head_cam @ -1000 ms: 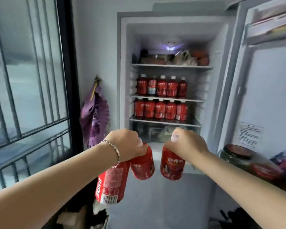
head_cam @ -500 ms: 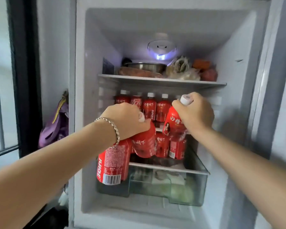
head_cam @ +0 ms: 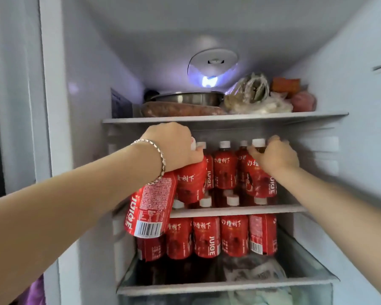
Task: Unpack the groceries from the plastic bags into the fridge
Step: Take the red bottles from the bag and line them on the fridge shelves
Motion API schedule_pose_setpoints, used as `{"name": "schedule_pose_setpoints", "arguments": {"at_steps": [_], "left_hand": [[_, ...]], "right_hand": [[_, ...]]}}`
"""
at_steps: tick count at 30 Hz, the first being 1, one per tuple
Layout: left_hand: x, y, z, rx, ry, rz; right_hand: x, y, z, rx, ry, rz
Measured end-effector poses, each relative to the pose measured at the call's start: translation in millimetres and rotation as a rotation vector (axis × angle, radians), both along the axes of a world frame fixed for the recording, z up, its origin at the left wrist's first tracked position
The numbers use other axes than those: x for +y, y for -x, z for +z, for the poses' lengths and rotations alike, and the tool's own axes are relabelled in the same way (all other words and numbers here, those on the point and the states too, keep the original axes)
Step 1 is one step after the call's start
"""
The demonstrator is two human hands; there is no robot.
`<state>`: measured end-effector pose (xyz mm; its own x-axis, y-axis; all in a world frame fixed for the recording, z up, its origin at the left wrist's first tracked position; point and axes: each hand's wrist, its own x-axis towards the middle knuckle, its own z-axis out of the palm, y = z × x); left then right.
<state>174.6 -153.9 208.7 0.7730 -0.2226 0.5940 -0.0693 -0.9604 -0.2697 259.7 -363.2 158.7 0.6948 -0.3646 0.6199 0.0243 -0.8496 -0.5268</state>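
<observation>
While your right hand (head_cam: pixel 275 155) is curled round the neck of a red-labelled plastic juice bottle with a white cap (head_cam: pixel 261 181), that bottle hangs upright at the right end of the row of standing red bottles (head_cam: pixel 224 170) on the white middle shelf (head_cam: pixel 290 208). Its base sits just over the shelf; you cannot tell whether it touches.

This is the hand nearer to finishing. It likely needs only a short drop straight down along the bottle's own long axis, then a release.

Your left hand (head_cam: pixel 172 146), with the silver chain bracelet (head_cam: pixel 160 160) at the wrist, grips two slanting red juice bottles (head_cam: pixel 185 183) by their necks. Their bases swing down and left, toward you, so they hang in front of the shelf's left part rather than over it. They probably want tipping upright and carrying inward before they can stand. Whether a free spot waits behind that hand is hidden, so watch the row's left end as you go in.
</observation>
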Motion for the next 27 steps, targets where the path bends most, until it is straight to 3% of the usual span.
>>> {"name": "schedule_pose_setpoints", "arguments": {"at_steps": [4,10,15,18,21,23,27], "left_hand": [[7,-21,-4,0.042,-0.035,-0.045],[8,-33,0,0.075,-0.036,-0.090],[15,-42,0,0.074,-0.009,-0.067],[15,-43,-4,0.045,-0.006,-0.066],[13,-39,-4,0.011,0.063,-0.090],[11,-37,-6,-0.034,0.053,-0.103],[13,-26,-10,-0.071,0.060,-0.117]], "right_hand": [[2,-31,-18,0.353,-0.030,0.037],[1,-71,-18,0.372,-0.052,0.072],[1,-68,-14,0.550,-0.001,0.105],[15,-51,-15,0.355,0.044,0.110],[55,-21,-10,0.280,-0.023,0.823],[79,-1,-12,0.271,-0.004,1.070],[94,13,-21,-0.049,-0.103,1.073]]}}
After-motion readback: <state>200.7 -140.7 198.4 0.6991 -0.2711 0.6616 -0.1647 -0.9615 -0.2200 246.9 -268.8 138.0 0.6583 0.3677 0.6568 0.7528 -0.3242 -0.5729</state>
